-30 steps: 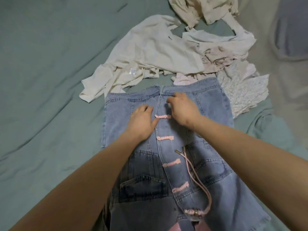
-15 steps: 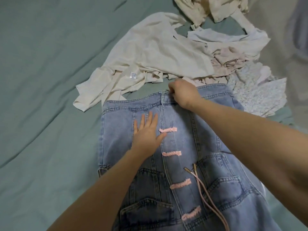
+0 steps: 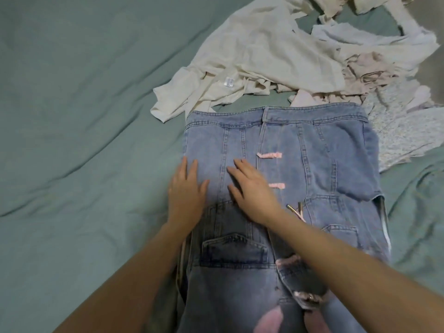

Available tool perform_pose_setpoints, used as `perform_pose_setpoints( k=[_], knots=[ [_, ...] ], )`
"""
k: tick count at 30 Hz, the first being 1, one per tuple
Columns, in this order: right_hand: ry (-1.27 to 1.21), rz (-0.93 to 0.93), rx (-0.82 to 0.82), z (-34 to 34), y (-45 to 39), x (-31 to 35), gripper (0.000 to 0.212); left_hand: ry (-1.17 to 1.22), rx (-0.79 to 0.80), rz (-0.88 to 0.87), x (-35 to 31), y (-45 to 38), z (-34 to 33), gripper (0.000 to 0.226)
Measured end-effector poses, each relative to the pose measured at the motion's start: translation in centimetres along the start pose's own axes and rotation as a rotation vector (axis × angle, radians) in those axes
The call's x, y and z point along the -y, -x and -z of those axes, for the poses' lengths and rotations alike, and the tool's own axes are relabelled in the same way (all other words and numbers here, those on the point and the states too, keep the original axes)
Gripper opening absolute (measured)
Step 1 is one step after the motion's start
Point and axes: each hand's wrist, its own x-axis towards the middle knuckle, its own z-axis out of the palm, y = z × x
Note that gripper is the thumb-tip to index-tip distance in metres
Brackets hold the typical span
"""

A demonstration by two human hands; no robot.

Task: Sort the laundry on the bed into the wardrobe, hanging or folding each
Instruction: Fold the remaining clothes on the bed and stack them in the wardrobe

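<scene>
A: The denim (image 3: 312, 169) lies flat on the bed (image 3: 72, 140), below the pale pile (image 3: 300, 56).

B: Both hands now press its left half, fingers straight (right (image 3: 252, 191) left the waistband); left (image 3: 186, 191) at the edge. Two pink tabs (image 3: 269, 155) visible above.

Light is falling dim and even, with no glare showing anywhere. The arms are casting a soft shadow on the denim (image 3: 240, 246) below the hands, darkening its lower pocket. The left hand (image 3: 186, 191) and right hand (image 3: 252, 188) are showing slight motion blur. Wide-angle distortion is bending the bed (image 3: 72, 140) towards the edges. The pale clothes (image 3: 264, 49) are rendering soft, with fine detail smearing.
</scene>
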Motion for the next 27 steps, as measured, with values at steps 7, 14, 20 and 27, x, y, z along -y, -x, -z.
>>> perform_pose_setpoints(
  k=[7,14,20,27],
  knots=[
    [0.15,-0.075,0.095,-3.4,1.7,3.2,0.064,0.716,0.023,0.685,2.3,0.9,3.0,0.025],
    [0.297,-0.052,0.188,-3.8,2.0,3.3,0.067,0.379,0.035,0.296,2.3,1.3,3.7,0.008],
    [0.059,-0.031,0.233,-2.6,5.3,4.2,0.064,0.201,0.149,0.142,2.9,5.4,4.9,0.044],
    [-0.068,-0.076,-0.012,-1.1,18.6,4.6,0.024,0.45,0.258,0.403,2.0,15.4,5.9,0.014]
  ],
)
